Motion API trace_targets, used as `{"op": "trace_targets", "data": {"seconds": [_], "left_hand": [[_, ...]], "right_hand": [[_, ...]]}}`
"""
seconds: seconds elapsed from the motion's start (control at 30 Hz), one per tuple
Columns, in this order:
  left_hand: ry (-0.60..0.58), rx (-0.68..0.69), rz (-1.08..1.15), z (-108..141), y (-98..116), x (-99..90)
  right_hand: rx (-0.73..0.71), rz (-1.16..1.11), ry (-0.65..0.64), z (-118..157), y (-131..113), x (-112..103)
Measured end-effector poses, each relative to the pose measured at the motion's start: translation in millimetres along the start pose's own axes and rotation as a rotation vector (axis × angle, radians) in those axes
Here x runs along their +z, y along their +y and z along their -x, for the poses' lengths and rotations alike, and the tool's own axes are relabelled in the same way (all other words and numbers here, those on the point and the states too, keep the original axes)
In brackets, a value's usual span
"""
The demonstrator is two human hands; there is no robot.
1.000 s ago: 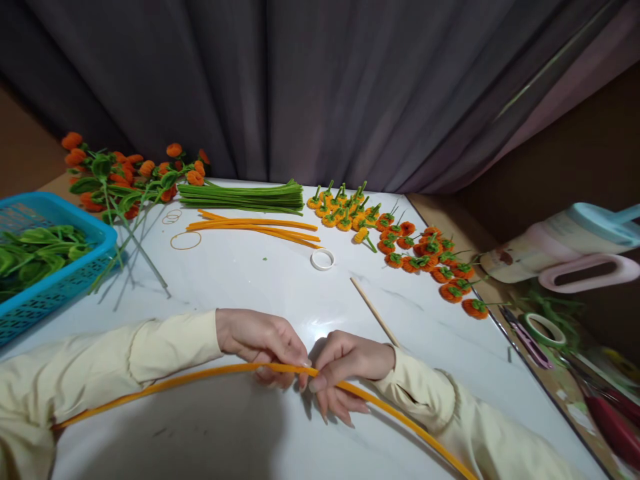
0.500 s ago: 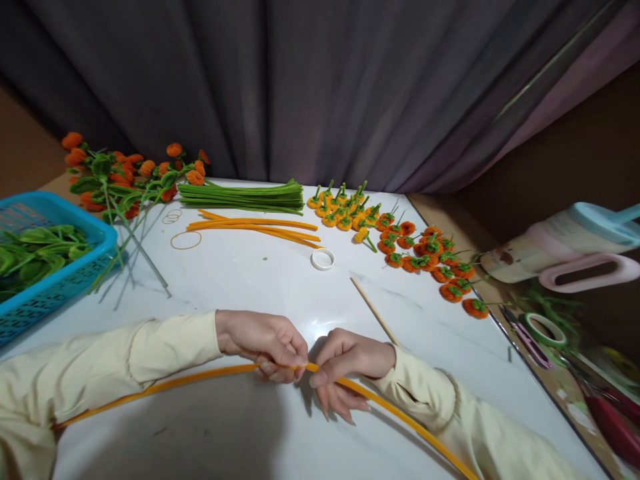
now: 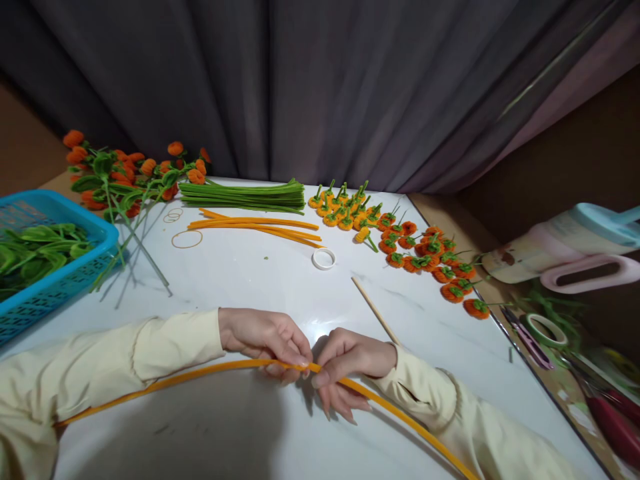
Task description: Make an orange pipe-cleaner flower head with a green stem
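Note:
Long orange pipe cleaners [image 3: 407, 416] run in a curve across the front of the white table, from my left sleeve to the lower right. My left hand [image 3: 273, 340] pinches them near the middle between thumb and fingers. Just to its right, my right hand [image 3: 347, 373] grips them too, thumb on top and the other fingers loosely curled below. The strands look twisted in the short gap between the hands; how many there are I cannot tell. Behind my right wrist lies a thin wooden stick [image 3: 373, 307], and farther back a white ring [image 3: 324, 259].
More orange pipe cleaners [image 3: 255, 225] and a green bundle [image 3: 243, 195] lie at the back. Small fuzzy pumpkins [image 3: 430, 247] fill the back right. A blue basket [image 3: 103, 230] of leaves and orange flower stems [image 3: 125, 177] stand left. A tumbler [image 3: 550, 243] and tape [image 3: 547, 330] are right.
My left fingers have shifted slightly on the orange pipe cleaners, the thumb now lying more openly over them. My right hand keeps nearly the same grip.

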State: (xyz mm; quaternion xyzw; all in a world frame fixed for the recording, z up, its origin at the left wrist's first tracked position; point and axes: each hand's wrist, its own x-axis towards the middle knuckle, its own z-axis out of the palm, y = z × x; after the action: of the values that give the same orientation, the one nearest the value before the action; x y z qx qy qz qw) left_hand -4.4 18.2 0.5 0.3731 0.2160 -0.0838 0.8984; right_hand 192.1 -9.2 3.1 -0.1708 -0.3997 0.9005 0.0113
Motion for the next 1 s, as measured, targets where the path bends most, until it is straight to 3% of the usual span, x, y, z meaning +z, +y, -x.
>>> {"op": "trace_targets", "data": {"seconds": [0.33,0.57,1.0], "left_hand": [[-0.031,0.003,0.014,-0.7,-2.2,0.5],[-0.154,-0.105,-0.103,4.9,5.6,-1.9],[-0.074,-0.022,-0.084,3.2,5.7,5.6]], "right_hand": [[0.021,0.0,0.0,-0.3,-2.1,0.7],[0.036,-0.011,0.004,0.8,-1.6,0.6],[0.021,-0.015,-0.006,1.3,-0.4,0.3]]}}
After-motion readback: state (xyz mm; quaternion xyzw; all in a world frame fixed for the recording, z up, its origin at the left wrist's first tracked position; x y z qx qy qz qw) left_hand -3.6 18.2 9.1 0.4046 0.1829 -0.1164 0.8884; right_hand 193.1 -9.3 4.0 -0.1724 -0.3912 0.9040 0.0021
